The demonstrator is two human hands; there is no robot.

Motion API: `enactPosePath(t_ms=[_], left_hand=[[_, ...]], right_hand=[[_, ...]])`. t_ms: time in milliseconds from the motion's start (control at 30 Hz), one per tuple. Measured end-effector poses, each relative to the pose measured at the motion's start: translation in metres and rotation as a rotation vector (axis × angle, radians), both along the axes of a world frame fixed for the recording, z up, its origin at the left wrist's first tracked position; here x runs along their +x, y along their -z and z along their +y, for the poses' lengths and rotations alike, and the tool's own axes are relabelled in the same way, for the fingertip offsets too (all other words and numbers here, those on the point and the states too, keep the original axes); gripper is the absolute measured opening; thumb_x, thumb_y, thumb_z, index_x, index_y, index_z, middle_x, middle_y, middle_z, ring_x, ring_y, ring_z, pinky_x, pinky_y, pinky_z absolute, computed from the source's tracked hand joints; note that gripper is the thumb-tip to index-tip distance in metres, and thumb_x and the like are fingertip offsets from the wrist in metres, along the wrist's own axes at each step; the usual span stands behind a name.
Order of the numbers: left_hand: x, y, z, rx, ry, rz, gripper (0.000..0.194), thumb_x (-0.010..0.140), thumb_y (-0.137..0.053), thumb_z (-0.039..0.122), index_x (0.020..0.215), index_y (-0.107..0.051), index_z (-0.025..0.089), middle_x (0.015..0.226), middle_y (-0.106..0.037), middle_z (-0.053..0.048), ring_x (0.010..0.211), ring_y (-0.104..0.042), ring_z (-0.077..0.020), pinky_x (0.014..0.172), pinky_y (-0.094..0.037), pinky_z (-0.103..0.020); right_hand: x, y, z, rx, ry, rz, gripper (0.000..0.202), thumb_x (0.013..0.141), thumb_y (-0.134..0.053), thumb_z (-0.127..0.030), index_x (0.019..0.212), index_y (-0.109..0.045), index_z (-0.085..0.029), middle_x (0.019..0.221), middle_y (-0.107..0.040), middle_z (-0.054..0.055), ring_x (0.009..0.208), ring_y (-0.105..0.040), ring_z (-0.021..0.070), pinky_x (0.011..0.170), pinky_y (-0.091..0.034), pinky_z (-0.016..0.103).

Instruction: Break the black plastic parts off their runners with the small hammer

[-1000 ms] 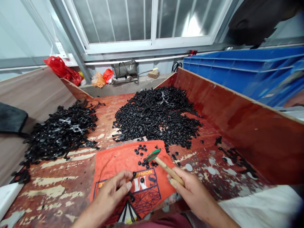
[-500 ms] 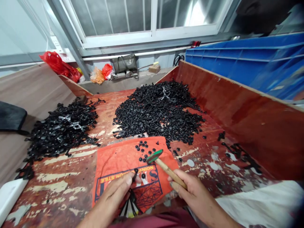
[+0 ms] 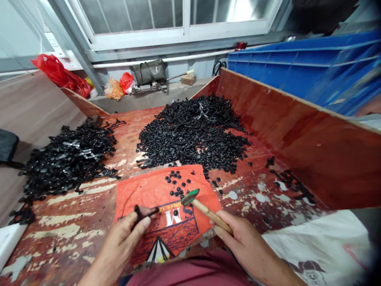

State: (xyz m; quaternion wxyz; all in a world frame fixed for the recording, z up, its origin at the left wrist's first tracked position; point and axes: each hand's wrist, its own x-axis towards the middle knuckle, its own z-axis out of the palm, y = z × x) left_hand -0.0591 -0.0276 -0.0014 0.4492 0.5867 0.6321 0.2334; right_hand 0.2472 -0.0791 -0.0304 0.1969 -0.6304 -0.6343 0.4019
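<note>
My left hand (image 3: 126, 234) pinches a black linked part (image 3: 145, 214) over the left side of an orange printed cloth (image 3: 133, 190). The part has one stub pointing up and an arm pointing right. In my right hand (image 3: 235, 228) is the wooden handle of a hammer (image 3: 205, 210), whose green-sided head (image 3: 189, 196) hovers above the cloth's right half. Several small black round pieces (image 3: 177, 182) are scattered on the cloth beyond the hammer head, and a single one (image 3: 175, 213) sits on the printed letters nearer me.
A large heap of black pieces (image 3: 190, 135) lies behind the cloth, and another pile (image 3: 68, 159) is at the left. A reddish board (image 3: 285, 131) walls the right side, with a blue crate (image 3: 285, 67) beyond. White sacking (image 3: 321, 242) lies at the lower right.
My left hand has moved left, and the black part in it now lies more sideways. The hammer remains in my right hand, nearly unmoved. The whole view has shifted slightly.
</note>
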Motion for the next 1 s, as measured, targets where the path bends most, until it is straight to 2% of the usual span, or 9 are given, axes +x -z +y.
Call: enactPosePath(t_ms=[67,133,200,267,333,400,567,833,1000], left_hand=[[0.011,0.001,0.005,-0.1,0.072,-0.125,0.042,0.079,-0.064,0.056,0.093,-0.07,0.016,0.094,-0.073,-0.007,0.088,-0.064,-0.0228,0.078,-0.049,-0.027],[0.023,0.0,0.009,-0.156,0.046,-0.245,0.046,0.074,-0.068,0.059,0.092,-0.068,0.016,0.079,-0.07,-0.003,0.069,-0.059,-0.0158,0.064,-0.045,-0.023],[0.033,-0.002,0.013,-0.219,-0.013,-0.334,0.051,0.069,-0.071,0.064,0.086,-0.064,0.016,0.054,-0.053,0.005,0.045,-0.039,-0.0081,0.045,-0.03,-0.02],[0.039,-0.001,0.015,-0.315,-0.054,-0.385,0.054,0.066,-0.071,0.068,0.078,-0.06,0.017,0.041,-0.033,0.011,0.036,-0.019,-0.0048,0.039,-0.014,-0.021],[0.042,0.002,0.017,-0.411,-0.072,-0.392,0.053,0.066,-0.068,0.07,0.07,-0.056,0.018,0.036,-0.024,0.013,0.033,-0.013,-0.0044,0.038,-0.009,-0.021],[0.043,0.007,0.018,-0.453,-0.072,-0.371,0.053,0.066,-0.066,0.07,0.066,-0.053,0.019,0.034,-0.024,0.012,0.03,-0.014,-0.0047,0.037,-0.008,-0.021],[0.046,0.015,0.019,-0.418,-0.045,-0.298,0.052,0.066,-0.063,0.069,0.064,-0.051,0.019,0.036,-0.035,0.01,0.03,-0.02,-0.0041,0.036,-0.012,-0.02],[0.054,0.018,0.021,-0.464,-0.031,-0.276,0.048,0.064,-0.062,0.067,0.059,-0.047,0.021,0.031,-0.029,0.011,0.027,-0.019,-0.0051,0.034,-0.009,-0.021],[0.055,0.018,0.023,-0.434,-0.037,-0.229,0.051,0.062,-0.063,0.069,0.058,-0.045,0.022,0.035,-0.033,0.01,0.03,-0.022,-0.0056,0.038,-0.011,-0.021]], right_hand=[[0.003,-0.001,-0.007,0.002,-0.037,-0.079,0.019,0.096,-0.047,-0.03,0.082,-0.057,-0.023,0.072,-0.061,-0.002,0.067,-0.055,0.0164,0.058,-0.035,0.024],[0.006,-0.003,-0.012,0.014,-0.057,-0.115,0.017,0.096,-0.047,-0.03,0.087,-0.061,-0.025,0.075,-0.066,-0.001,0.069,-0.06,0.0177,0.06,-0.037,0.024],[0.007,-0.007,-0.015,0.03,-0.061,-0.128,0.017,0.096,-0.047,-0.03,0.093,-0.064,-0.027,0.077,-0.069,-0.001,0.069,-0.064,0.0185,0.06,-0.039,0.024],[0.008,-0.009,-0.018,0.044,-0.063,-0.138,0.017,0.096,-0.048,-0.031,0.098,-0.065,-0.029,0.077,-0.071,0.0,0.068,-0.066,0.0191,0.059,-0.04,0.024],[0.008,-0.011,-0.019,0.049,-0.076,-0.156,0.018,0.097,-0.048,-0.032,0.1,-0.065,-0.03,0.077,-0.072,0.0,0.068,-0.068,0.0198,0.059,-0.042,0.025],[0.008,-0.01,-0.02,0.063,-0.084,-0.179,0.02,0.098,-0.046,-0.033,0.101,-0.066,-0.03,0.08,-0.073,0.0,0.07,-0.069,0.0203,0.061,-0.043,0.025],[0.008,-0.008,-0.021,0.098,-0.094,-0.201,0.021,0.098,-0.046,-0.031,0.104,-0.067,-0.031,0.082,-0.074,0.0,0.071,-0.07,0.0201,0.062,-0.044,0.025],[0.007,-0.009,-0.019,0.095,-0.099,-0.22,0.02,0.097,-0.048,-0.03,0.102,-0.068,-0.032,0.082,-0.074,0.0,0.071,-0.07,0.0207,0.061,-0.044,0.026],[0.009,-0.006,-0.019,0.096,-0.107,-0.207,0.022,0.097,-0.047,-0.031,0.105,-0.067,-0.033,0.083,-0.074,0.0,0.071,-0.07,0.0208,0.061,-0.045,0.026]])
